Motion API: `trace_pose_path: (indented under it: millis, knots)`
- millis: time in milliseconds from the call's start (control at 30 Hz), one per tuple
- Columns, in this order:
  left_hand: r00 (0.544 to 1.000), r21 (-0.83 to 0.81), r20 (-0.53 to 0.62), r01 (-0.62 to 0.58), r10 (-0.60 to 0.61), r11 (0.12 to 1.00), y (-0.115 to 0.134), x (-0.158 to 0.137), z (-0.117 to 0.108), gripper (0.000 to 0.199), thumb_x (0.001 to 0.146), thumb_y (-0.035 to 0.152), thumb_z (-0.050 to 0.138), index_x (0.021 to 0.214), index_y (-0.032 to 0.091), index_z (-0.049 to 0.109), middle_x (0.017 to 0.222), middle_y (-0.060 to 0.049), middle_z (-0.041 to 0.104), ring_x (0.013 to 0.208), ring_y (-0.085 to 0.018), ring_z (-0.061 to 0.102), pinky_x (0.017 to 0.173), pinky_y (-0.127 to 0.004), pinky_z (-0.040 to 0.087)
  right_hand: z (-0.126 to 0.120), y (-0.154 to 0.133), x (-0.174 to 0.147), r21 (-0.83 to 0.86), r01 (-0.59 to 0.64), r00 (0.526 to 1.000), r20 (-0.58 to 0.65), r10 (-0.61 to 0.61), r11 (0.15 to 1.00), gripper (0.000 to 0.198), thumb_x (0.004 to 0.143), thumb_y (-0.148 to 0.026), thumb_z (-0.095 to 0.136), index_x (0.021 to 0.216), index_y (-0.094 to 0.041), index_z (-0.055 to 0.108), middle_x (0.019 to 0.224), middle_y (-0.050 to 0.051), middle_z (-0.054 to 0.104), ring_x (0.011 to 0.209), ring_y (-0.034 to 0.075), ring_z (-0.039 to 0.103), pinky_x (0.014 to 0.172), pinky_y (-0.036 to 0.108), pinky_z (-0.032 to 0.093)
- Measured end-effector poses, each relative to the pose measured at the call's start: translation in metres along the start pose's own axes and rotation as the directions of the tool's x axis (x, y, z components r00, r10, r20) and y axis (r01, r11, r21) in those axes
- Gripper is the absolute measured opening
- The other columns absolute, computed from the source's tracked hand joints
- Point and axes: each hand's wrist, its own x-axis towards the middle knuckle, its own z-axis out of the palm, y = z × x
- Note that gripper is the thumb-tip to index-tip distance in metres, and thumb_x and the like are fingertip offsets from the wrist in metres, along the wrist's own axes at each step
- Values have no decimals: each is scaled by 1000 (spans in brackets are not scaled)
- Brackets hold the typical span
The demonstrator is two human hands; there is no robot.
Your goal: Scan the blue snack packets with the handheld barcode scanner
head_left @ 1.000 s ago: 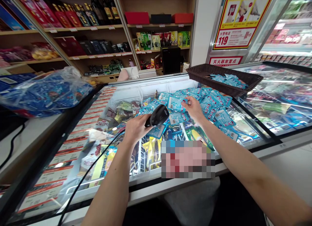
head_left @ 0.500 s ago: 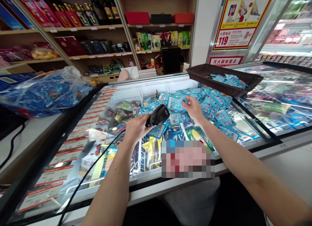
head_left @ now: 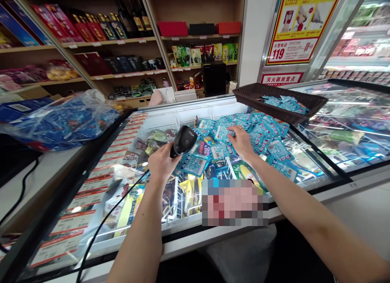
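A black handheld barcode scanner [head_left: 184, 140] is wrapped in the fingers of my left hand [head_left: 161, 160], its cable trailing down toward the lower left. My right hand [head_left: 241, 141] pinches the right edge of a small light-blue packet [head_left: 222, 133]. Around it, many similar blue packets [head_left: 266, 130] lie spread in an overlapping pile on the freezer's glass top [head_left: 157, 120]. Another blue packet [head_left: 195, 165] lies below the scanner. Which part of the pinched packet touches the pile is unclear.
A brown wicker basket [head_left: 258, 102] holding several blue packets stands at the back right. At left sits a clear plastic bag [head_left: 76, 122] of blue packages. Below the glass are wrapped frozen goods [head_left: 191, 189]. Stocked shelves [head_left: 128, 39] rise behind. A blurred block hides the front middle.
My left hand has moved the scanner to the left, away from the pinched packet, uncovering blue packets. My right hand stays at nearly the same spot. The view has shifted slightly.
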Motion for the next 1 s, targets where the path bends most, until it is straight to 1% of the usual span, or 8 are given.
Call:
trace_pose_path:
  millis: [167,233,300,367,433,733,900,1000]
  knots:
    - [1000,-1,5,14,-14,1000,-5,0,0,42,80,47,56,113,23,62,101,-6,71,92,-23,66,64,-27,39,-1,-5,-3,-184,103,995,8,-103,978,30,91,-32,48,112,-19,64,130,11,53,118,26,49,101,42,40]
    - [999,1,28,24,-24,1000,-6,0,-1,42,80,49,55,113,23,62,100,-6,71,91,-24,66,63,-27,38,-1,-9,-6,-230,194,980,83,-179,954,35,90,-41,50,117,-23,63,132,8,54,126,27,43,106,47,33]
    - [998,5,46,31,-32,999,-6,1,-3,42,80,49,54,112,23,62,99,-6,71,90,-24,66,63,-27,38,0,-14,-9,-212,318,934,234,-268,924,43,88,-52,51,124,-29,59,135,4,54,129,27,41,111,53,24]
    - [998,10,48,36,-37,999,-6,4,-6,41,80,49,55,111,23,62,98,-6,71,91,-24,66,63,-27,38,3,-17,-12,-179,428,860,383,-338,886,51,84,-61,51,126,-33,57,137,2,53,131,28,40,113,59,15]
    - [998,16,36,49,-49,999,-8,8,-10,41,80,49,55,110,23,62,97,-7,71,91,-25,66,62,-27,38,5,-17,-13,-179,467,821,450,-350,866,50,84,-63,50,123,-34,59,137,1,54,133,28,38,113,62,10]
    - [982,30,-48,185,-184,982,-27,10,-11,46,79,55,54,110,23,62,91,-7,71,84,-25,65,61,-28,36,8,-3,-6,-279,448,856,408,-317,850,41,91,-52,45,121,-29,61,136,3,55,135,27,38,114,63,8]
    - [996,32,14,87,-88,996,-32,0,-6,43,79,47,57,115,23,61,101,-8,71,90,-25,65,62,-29,38,11,-13,-8,-228,479,839,403,-365,848,31,94,-38,47,120,-31,61,134,1,57,134,25,40,114,63,9]
    - [997,35,30,70,-71,997,-31,-1,-6,43,79,45,57,114,22,62,103,-9,70,93,-26,65,63,-29,38,12,-24,-9,-123,474,823,415,-388,872,27,94,-36,47,113,-31,65,121,0,65,120,21,52,113,56,22]
